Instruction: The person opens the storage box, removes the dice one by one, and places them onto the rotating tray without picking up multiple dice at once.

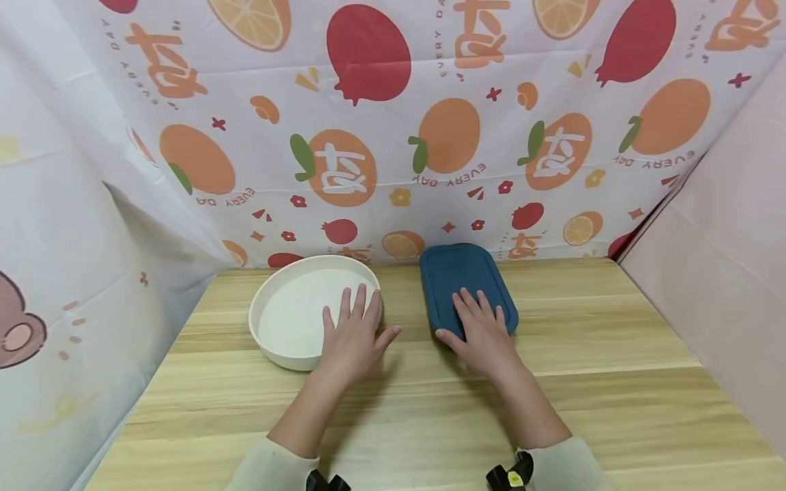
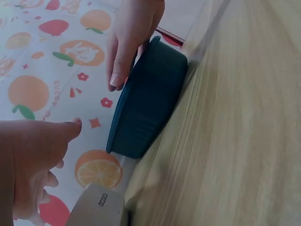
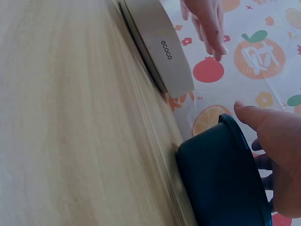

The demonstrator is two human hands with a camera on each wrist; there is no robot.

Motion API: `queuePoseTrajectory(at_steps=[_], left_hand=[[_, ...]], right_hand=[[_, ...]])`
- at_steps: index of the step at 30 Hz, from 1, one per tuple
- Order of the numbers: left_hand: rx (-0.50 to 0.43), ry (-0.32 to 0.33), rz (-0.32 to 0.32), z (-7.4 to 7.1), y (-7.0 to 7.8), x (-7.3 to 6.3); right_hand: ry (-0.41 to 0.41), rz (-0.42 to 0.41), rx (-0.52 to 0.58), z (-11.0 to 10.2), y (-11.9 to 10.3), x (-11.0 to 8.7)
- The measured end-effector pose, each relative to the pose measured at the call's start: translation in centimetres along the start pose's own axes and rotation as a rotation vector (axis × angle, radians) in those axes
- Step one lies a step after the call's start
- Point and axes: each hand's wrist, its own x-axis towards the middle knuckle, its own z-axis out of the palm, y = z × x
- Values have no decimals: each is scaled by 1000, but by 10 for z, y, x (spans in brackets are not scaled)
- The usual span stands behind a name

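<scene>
Currently blue rect. container [image 1: 457,268] is nr far edge of table [image 1: 405,423], long axis approx fore-aft, below nearer R hand [image 1: 482,334], fingers spread; contact unclear. L hand [image 1: 354,337], fingers also spread, is over R side of cream round ecoco tray [image 1: 288,317].

Bright, even light fills my head view, and soft shadows lie on the counter [image 1: 424,423] along the inner sides of my forearms [image 1: 313,409]. Both wrist views look dimmer and softer to me (the dark lettering [image 3: 166,50] reads well enough), with the counter's grain smeared and the side of the blue container [image 3: 218,176] sunk in deep shade.
</scene>
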Motion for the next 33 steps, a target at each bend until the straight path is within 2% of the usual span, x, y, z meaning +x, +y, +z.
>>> queuePoseTrajectory(at_steps=[3,7,10,13,16,21,24,26,30,33], left_hand=[[-21,-4,29,1,8,5],[-76,-7,104,7,23,15],[-155,7,139,16,34,20],[-314,6,111,26,45,24],[-505,14,42,37,55,27],[-750,97,-30,55,68,29],[-877,149,-53,65,73,29],[-966,154,-73,72,74,29],[-1158,149,-115,84,76,30],[-1261,164,-124,91,79,29]], right_hand=[[3,0,1,-2,1,2],[3,-2,-9,-4,1,3],[-4,0,-20,-4,1,2],[0,-13,-38,-3,1,2],[28,-39,-53,-3,2,2],[139,-130,-76,-2,2,-1],[208,-190,-99,-2,1,-3],[238,-216,-118,-1,0,-5],[254,-244,-151,0,0,-7],[265,-262,-174,1,1,-8]])
